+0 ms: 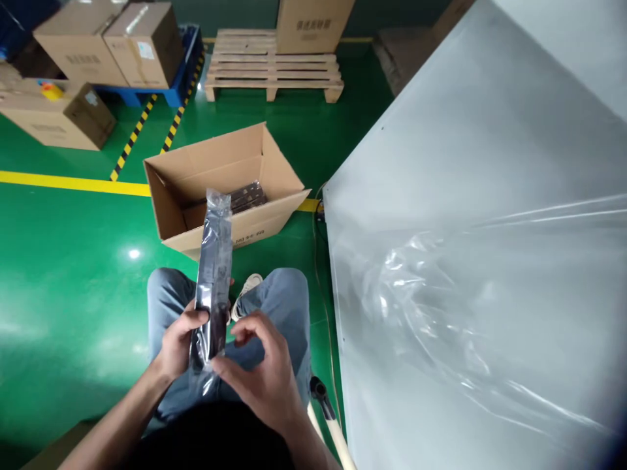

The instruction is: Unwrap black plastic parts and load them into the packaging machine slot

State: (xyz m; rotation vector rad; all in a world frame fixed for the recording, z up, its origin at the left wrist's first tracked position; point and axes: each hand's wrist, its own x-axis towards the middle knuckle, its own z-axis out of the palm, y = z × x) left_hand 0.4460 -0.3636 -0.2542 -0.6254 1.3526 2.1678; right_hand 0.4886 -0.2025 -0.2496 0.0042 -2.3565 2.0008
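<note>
A long dark bar-shaped part in a clear plastic bag (214, 261) stands lengthwise over my lap, its far end overlapping the near wall of an open carton. My left hand (177, 343) is closed around its lower half, with the thumb on top. Close to the bag's near end, my right hand (267, 372) has its thumb tip at the plastic, while its curved fingers stay apart from the thumb. Inside the cardboard carton (210, 160) lie several dark bagged pieces (249, 197). What exactly the part is cannot be made out.
A grey-white surface (416, 339) with loose clear plastic film (406, 281) fills the right side. Below its edge are a cable and a pale tube with a black end (321, 390). Farther off stand a wooden pallet (274, 68) and cartons (142, 49) on a blue pallet (174, 96).
</note>
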